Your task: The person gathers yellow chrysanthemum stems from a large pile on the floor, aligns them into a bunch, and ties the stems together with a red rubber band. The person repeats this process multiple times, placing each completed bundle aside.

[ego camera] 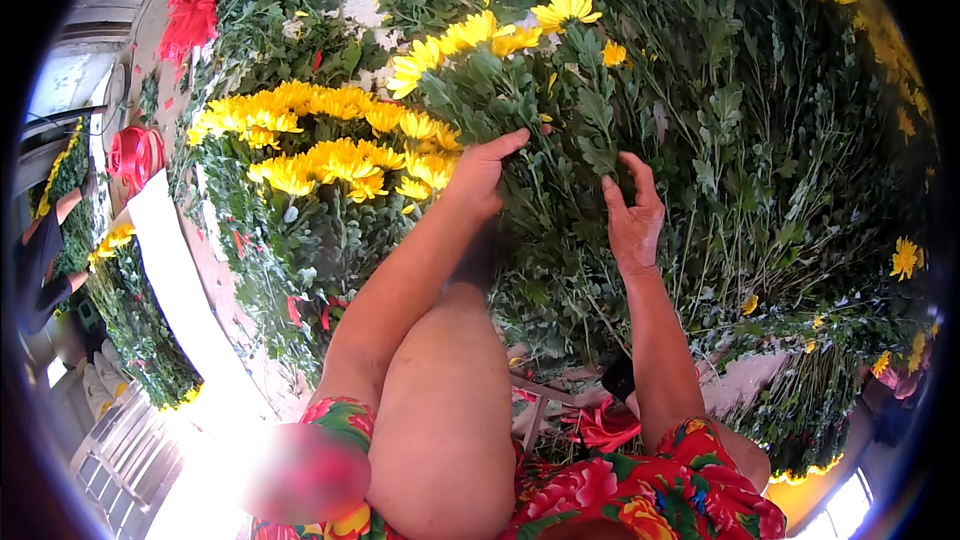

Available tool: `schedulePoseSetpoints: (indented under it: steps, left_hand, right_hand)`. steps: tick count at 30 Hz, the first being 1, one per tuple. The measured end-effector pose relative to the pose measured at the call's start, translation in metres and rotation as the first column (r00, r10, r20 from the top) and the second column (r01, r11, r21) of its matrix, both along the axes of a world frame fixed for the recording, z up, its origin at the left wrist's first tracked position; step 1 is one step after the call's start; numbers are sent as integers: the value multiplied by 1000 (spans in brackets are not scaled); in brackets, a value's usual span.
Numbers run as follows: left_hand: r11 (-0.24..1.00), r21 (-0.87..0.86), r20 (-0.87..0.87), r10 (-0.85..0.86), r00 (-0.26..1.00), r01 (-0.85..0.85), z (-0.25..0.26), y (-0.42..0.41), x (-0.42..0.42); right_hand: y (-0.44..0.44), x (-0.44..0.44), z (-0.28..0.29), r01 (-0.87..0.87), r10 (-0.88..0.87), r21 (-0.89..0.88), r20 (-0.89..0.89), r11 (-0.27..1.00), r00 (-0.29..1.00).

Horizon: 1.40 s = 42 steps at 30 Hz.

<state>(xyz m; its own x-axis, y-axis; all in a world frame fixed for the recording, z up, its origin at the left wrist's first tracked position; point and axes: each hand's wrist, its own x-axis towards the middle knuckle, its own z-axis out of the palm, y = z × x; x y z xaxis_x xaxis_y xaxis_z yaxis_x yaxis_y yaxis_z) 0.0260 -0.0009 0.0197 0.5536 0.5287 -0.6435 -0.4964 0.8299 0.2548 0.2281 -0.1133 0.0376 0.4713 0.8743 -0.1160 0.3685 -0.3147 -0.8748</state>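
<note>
My left hand (486, 174) grips a bunch of yellow chrysanthemums (469, 79) by its leafy upper stems, thumb across the front. The flower heads point away from me, in a slanting row. In my right hand (634, 221), the thumb and forefinger pinch the lower part of a single leafy chrysanthemum stem (596, 109), whose yellow bloom (566, 9) lies just right of the bunch. Leaves hide the fingertips of the left hand and the lower stems. To the left lie finished-looking rows of yellow chrysanthemums (322, 165), blooms level and stems towards me.
A thick heap of chrysanthemum stems (735, 165) covers the right side. Red ribbon (135, 157) lies at left, with red strips (191, 11) beyond and more ribbon (604, 424) by my seat. Another person's arms (64, 240) reach over flowers at far left. My bare knee (465, 315) rises between my arms.
</note>
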Motion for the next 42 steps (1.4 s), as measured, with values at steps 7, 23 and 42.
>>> schedulePoseSetpoints:
  steps: [7,23,42]
  left_hand:
    - [999,-14,19,-28,999,28,-4,2,-1]
    - [999,-32,200,-14,980,20,-6,-5,-17]
    - [989,-11,372,143,917,-150,13,-4,-23]
  right_hand:
    - [14,13,-8,61,-58,31,-82,998,995]
    - [5,-42,8,-195,204,141,-48,971,978]
    - [89,106,-26,-65,118,-111,581,992,805]
